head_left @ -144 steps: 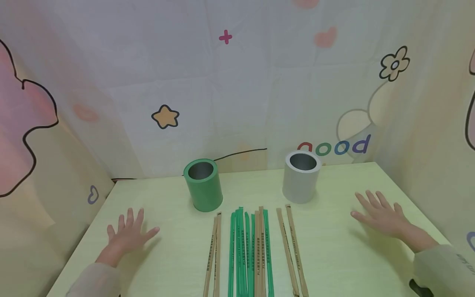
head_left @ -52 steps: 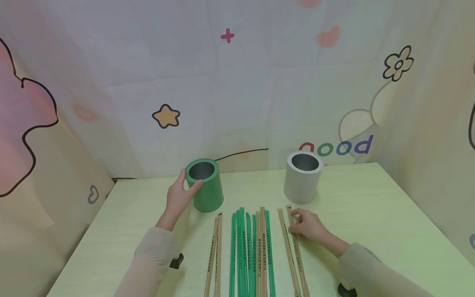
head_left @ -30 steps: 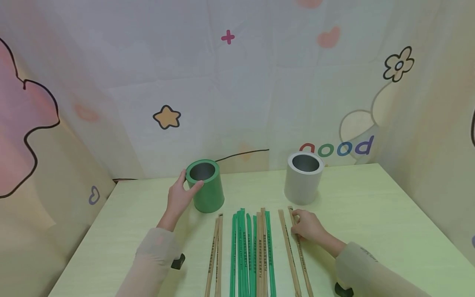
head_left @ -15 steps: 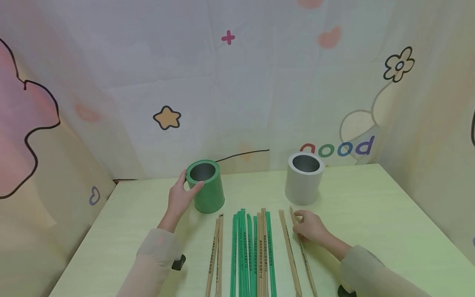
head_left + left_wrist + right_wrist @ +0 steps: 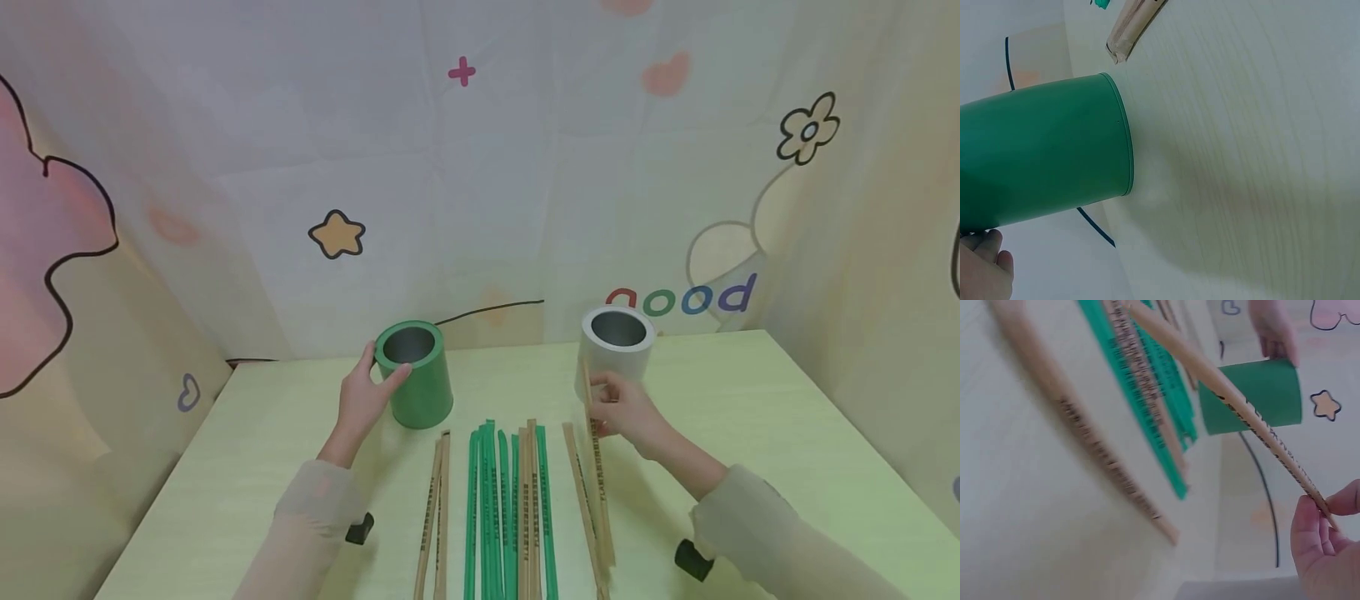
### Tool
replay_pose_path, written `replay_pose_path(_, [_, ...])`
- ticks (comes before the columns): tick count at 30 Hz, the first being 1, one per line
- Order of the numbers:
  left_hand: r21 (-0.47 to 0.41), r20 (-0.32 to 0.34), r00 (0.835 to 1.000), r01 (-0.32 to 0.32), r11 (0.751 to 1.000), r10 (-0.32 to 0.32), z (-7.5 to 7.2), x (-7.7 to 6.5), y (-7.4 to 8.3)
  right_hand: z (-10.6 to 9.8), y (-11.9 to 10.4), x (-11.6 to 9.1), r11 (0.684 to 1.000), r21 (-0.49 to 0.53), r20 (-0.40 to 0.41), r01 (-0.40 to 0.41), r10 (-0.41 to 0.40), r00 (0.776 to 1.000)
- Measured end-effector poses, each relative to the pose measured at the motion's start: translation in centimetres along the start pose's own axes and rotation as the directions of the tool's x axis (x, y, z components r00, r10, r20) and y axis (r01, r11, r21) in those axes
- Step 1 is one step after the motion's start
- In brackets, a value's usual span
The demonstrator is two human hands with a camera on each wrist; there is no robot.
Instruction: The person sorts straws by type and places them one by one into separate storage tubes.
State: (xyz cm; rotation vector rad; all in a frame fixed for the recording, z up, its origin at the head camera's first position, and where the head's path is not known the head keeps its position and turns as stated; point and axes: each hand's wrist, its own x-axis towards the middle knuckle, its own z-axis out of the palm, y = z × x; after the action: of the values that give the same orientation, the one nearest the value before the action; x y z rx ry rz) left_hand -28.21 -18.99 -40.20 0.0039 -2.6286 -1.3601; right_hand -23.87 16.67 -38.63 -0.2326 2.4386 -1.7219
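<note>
Pinching a stick, right hand; apparently gripping green cup, left hand. Only head view shows cup's hollow.

Head view forward and down, wrist views close, sideways, left apparently low, green container in all

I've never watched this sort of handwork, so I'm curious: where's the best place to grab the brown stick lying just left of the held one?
Probably near its far end, from above, pinching across its width: the brown stick is thin and lies flat, and that end sits apart from its neighbours, whereas its nearer part looks crowded by the held stick.
</note>
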Motion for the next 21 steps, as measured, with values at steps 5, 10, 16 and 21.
replay_pose_path(5, [-0.006,0.01,1.0,0.003,1.0,-0.002,-0.1,0.0,0.0,0.2,-2.8,1.1,0.998,0.064,-0.001,0.027,-0.027,1.0])
replay_pose_path(10, [-0.018,0.012,1.0,0.004,1.0,-0.004,-0.1,0.0,0.1,0.5,-6.3,2.3,0.992,0.102,-0.047,0.08,-0.076,0.996])
replay_pose_path(16, [-0.017,0.006,1.0,0.004,1.0,-0.003,0.0,0.1,0.1,0.9,-10.0,3.7,0.966,0.205,-0.099,0.155,-0.137,0.986])
replay_pose_path(21, [-0.006,0.003,1.0,0.011,1.0,-0.011,0.0,0.0,0.0,1.3,-12.3,4.8,0.925,0.315,-0.144,0.214,-0.176,0.974])
